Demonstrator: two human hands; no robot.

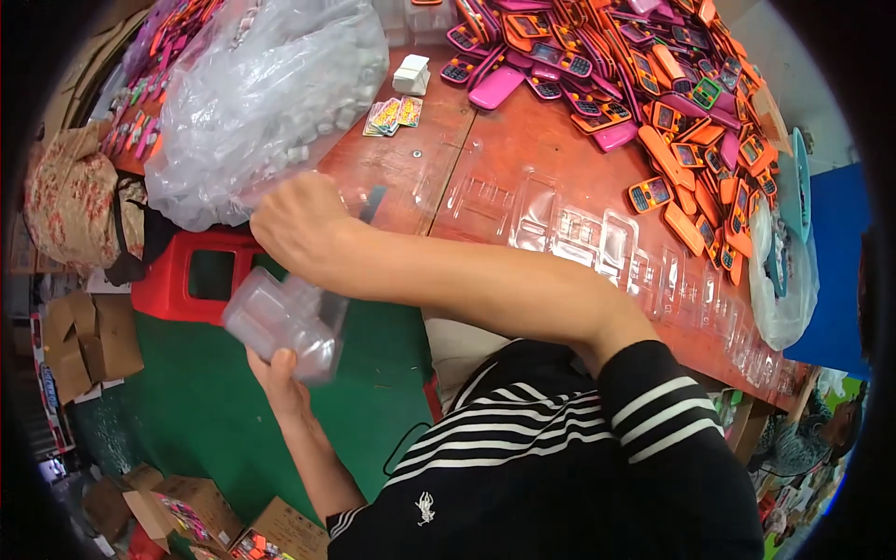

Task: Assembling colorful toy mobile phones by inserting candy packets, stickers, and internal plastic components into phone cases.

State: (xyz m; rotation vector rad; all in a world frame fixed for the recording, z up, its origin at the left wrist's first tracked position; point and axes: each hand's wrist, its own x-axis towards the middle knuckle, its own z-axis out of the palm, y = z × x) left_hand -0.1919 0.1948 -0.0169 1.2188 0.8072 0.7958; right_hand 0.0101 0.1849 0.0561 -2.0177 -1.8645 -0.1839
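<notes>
My left hand (277, 373), low at the left over the green floor, is closed around the lower end of a stack of clear plastic blister trays (271, 317). My right forearm reaches across from the right, and my right hand (303, 219) is curled at the table's left edge, above those trays. Its fingertips are hidden, so what it grips cannot be made out. A large translucent bag (261, 93) of small whitish pieces lies just beyond my right hand. More clear blister trays (579, 229) lie in overlapping rows along the near side of the red table (401, 173).
A heap of orange and purple toy phones (653, 112) covers the table's far right. Printed cards (394, 116) and a white stack (412, 75) sit near the bag. A red plastic stool (177, 280) stands left, with cardboard boxes (191, 509) on the floor.
</notes>
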